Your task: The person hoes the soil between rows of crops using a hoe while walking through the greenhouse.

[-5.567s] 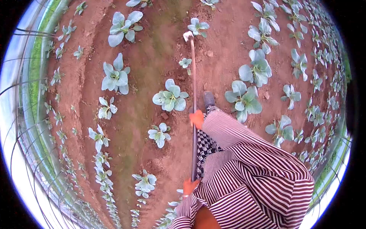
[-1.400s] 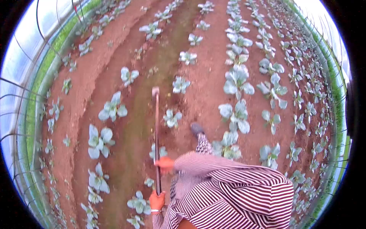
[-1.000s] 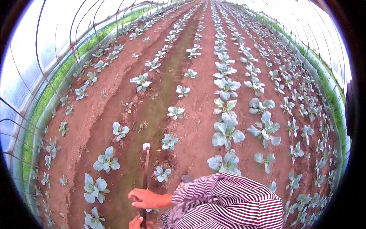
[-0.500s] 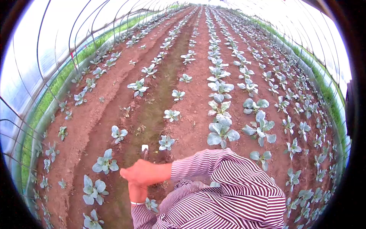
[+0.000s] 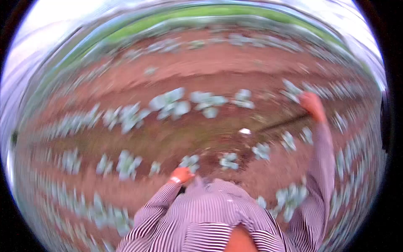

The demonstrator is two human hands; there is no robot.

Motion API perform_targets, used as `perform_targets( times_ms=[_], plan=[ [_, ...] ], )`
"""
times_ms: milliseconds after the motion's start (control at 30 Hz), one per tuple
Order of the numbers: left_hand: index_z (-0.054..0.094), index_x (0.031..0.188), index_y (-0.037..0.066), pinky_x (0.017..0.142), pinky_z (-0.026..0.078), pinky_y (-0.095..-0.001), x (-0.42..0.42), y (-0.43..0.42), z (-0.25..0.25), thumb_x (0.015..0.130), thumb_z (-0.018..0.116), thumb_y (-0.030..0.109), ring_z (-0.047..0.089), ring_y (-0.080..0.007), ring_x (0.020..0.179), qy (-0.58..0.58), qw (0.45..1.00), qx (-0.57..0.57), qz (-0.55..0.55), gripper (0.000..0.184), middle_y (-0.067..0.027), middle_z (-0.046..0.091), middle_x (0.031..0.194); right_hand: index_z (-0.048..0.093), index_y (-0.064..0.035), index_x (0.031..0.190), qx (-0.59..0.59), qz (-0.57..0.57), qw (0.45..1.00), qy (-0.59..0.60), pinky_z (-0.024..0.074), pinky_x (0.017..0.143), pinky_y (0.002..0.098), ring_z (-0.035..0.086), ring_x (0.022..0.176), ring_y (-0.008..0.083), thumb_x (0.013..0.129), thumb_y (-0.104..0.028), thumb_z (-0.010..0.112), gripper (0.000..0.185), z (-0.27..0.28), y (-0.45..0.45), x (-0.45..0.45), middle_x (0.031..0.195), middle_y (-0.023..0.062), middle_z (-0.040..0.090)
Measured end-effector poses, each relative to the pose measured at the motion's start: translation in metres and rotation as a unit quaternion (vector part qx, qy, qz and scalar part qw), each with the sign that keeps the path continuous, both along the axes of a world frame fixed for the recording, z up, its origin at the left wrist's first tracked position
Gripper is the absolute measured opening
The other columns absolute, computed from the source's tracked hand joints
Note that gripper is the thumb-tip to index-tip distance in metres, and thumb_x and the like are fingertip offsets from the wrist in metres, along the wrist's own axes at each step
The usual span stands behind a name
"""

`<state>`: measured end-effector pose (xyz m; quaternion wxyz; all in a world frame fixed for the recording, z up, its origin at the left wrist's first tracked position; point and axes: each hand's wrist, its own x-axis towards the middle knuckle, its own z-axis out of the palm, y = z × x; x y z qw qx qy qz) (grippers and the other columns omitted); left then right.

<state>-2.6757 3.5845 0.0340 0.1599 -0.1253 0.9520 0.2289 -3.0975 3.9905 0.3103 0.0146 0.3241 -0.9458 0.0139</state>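
My right hand (image 5: pixel 311 104) is stretched out far to the right, closed round the dark handle (image 5: pixel 282 122) of a hoe. The handle slants down to the left. At its far end the hoe's pale head (image 5: pixel 244 131) is at the ground between two plant rows. My left hand (image 5: pixel 182 174), with a white band at its wrist, is low in front of my body, just beside a small leafy plant (image 5: pixel 189 161). Motion blur smears its fingers, and I cannot make out anything in them.
Rows of young cabbage-like plants (image 5: pixel 170 103) run across reddish soil (image 5: pixel 189 63) on both sides of a greenish furrow (image 5: pixel 168 138). Larger leafy plants (image 5: pixel 289 199) grow near my right arm. A grass strip (image 5: pixel 201 12) and the curved tunnel wall lie beyond.
My view has swung to the left, from along the rows to across them. My hands, earlier together in front of me, are now far apart, the right one reaching out with the hoe.
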Motion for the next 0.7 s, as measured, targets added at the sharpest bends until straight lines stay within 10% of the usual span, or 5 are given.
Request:
perform_targets(
  times_ms=[67, 167, 200, 333, 700],
  plan=[
    [0.063, 0.085, 0.012, 0.073, 0.045, -0.0413, 0.033, 0.002, -0.026, 0.073, 0.056, 0.045, 0.058, -0.0311, 0.083, -0.065, 0.993, 0.056, 0.083, 0.036, -0.0140, 0.062, 0.084, 0.060, -0.0059, 0.076, -0.012, 0.210, 0.940, 0.268, 0.0439, 0.060, 0.0392, 0.055, 0.069, 0.0300, 0.071, -0.016, 0.054, 0.013, -0.030, 0.018, -0.079, 0.070, 0.0112, 0.056],
    [0.064, 0.089, 0.010, 0.073, 0.046, -0.0409, 0.081, 0.011, -0.049, 0.073, 0.055, 0.041, 0.058, -0.0316, 0.084, -0.067, 0.967, 0.115, 0.216, 0.036, -0.0144, 0.062, 0.088, 0.052, -0.0029, 0.064, -0.033, -0.060, 0.997, -0.046, 0.0360, 0.044, 0.0373, 0.047, 0.046, 0.0268, 0.076, -0.020, 0.053, 0.021, -0.026, -0.006, -0.151, 0.053, 0.0118, 0.048],
    [0.063, 0.089, 0.009, 0.073, 0.046, -0.0407, 0.092, 0.011, -0.051, 0.075, 0.053, 0.041, 0.058, -0.0317, 0.084, -0.069, 0.957, 0.130, 0.249, 0.036, -0.0147, 0.062, 0.088, 0.047, -0.0032, 0.056, -0.348, -0.142, 0.899, -0.226, 0.0300, 0.040, 0.0352, 0.038, 0.040, 0.0192, 0.080, -0.023, 0.048, 0.031, 0.001, -0.038, -0.102, 0.046, 0.0092, 0.040],
    [0.060, 0.091, 0.010, 0.071, 0.044, -0.0376, 0.194, 0.036, -0.201, 0.083, 0.042, 0.044, 0.057, -0.0253, 0.076, -0.090, 0.871, 0.244, 0.416, 0.039, -0.0114, 0.061, 0.084, 0.048, -0.0042, 0.060, -0.321, -0.065, 0.919, -0.218, 0.0307, 0.041, 0.0346, 0.039, 0.042, 0.0188, 0.080, -0.023, 0.049, 0.027, 0.001, -0.089, -0.141, 0.049, 0.0082, 0.042],
    [0.060, 0.094, 0.008, 0.072, 0.043, -0.0387, 0.239, 0.189, -0.059, 0.083, 0.041, 0.042, 0.058, -0.0263, 0.077, -0.046, 0.797, 0.343, 0.495, 0.040, -0.0130, 0.061, 0.086, 0.050, -0.0069, 0.070, -0.279, -0.001, 0.921, -0.271, 0.0329, 0.046, 0.0331, 0.041, 0.049, 0.0179, 0.078, -0.025, 0.053, 0.020, -0.005, -0.190, -0.212, 0.058, 0.0053, 0.046]
  ],
)
